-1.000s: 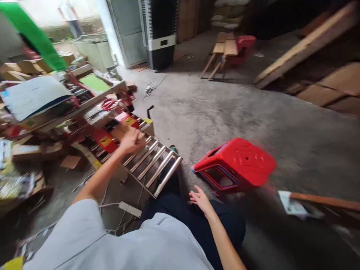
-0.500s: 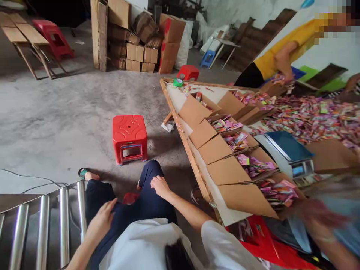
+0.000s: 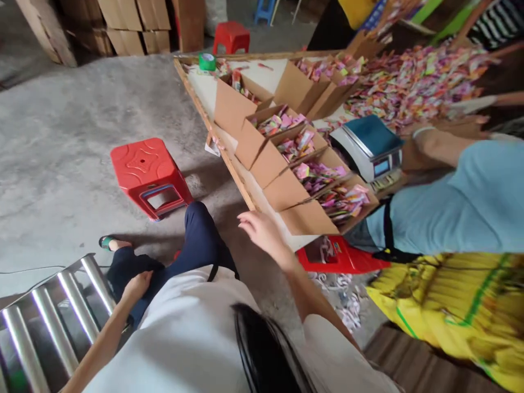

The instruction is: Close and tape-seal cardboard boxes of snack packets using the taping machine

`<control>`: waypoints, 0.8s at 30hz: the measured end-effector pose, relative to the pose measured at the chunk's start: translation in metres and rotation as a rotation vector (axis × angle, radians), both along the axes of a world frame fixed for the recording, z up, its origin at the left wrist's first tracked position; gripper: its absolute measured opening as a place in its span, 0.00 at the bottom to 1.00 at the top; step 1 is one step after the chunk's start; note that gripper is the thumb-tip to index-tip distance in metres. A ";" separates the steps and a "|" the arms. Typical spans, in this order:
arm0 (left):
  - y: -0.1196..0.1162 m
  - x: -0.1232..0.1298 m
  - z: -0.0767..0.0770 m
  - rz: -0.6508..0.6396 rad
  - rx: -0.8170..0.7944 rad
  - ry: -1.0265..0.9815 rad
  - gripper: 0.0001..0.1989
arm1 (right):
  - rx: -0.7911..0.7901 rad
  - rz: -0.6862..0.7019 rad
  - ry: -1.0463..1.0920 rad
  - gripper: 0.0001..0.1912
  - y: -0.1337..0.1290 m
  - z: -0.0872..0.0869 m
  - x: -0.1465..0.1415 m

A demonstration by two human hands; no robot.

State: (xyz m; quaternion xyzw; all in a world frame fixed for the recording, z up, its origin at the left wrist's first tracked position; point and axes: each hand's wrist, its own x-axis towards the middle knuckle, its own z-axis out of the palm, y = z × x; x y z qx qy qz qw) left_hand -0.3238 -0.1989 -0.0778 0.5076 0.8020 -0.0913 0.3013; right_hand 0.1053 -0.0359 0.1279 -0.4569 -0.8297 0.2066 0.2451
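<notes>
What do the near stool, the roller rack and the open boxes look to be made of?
Stool: likely molded plastic, glossy red, with an embossed seat.
Roller rack: rollers look like bare metal, perhaps steel, given the bright streaks; frame probably metal too.
Open boxes: cardboard, matte brown, creased at the flaps.

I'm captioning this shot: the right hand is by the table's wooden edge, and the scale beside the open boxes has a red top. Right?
Not quite: the head view shows the scale beside the open boxes has a teal top, not red. The right hand is indeed by the table's wooden edge.
</notes>
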 end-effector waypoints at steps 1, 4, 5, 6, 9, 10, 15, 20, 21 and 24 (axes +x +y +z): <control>0.002 0.001 0.001 -0.005 0.003 0.005 0.20 | 0.133 -0.135 -0.008 0.07 -0.003 0.022 0.028; 0.006 0.008 0.003 -0.008 0.034 0.051 0.20 | 0.412 -0.603 -0.146 0.13 -0.018 0.058 0.106; 0.009 0.013 0.005 -0.001 0.064 0.076 0.19 | 0.443 -0.708 -0.206 0.18 -0.022 0.057 0.127; 0.013 0.018 0.008 0.016 0.124 0.091 0.17 | 0.447 -0.763 -0.257 0.22 -0.025 0.051 0.143; 0.044 0.052 0.027 0.108 0.441 -0.059 0.16 | 0.410 -0.739 -0.308 0.20 -0.024 0.015 0.171; 0.061 0.071 0.037 0.128 0.549 -0.162 0.15 | 0.411 -0.718 -0.294 0.18 -0.021 0.002 0.175; 0.159 0.216 0.097 0.010 0.614 -0.939 0.25 | 0.432 -0.627 -0.234 0.23 -0.028 -0.008 0.191; 0.186 0.353 0.127 0.123 -0.269 -1.471 0.39 | 0.494 -0.497 -0.187 0.22 -0.089 0.041 0.193; 0.181 0.369 0.127 0.152 -0.406 -1.543 0.41 | 0.482 -0.437 -0.172 0.20 -0.104 0.052 0.188; 0.158 0.383 0.124 0.297 -0.577 -1.793 0.45 | 0.416 -0.184 -0.128 0.13 -0.139 0.084 0.165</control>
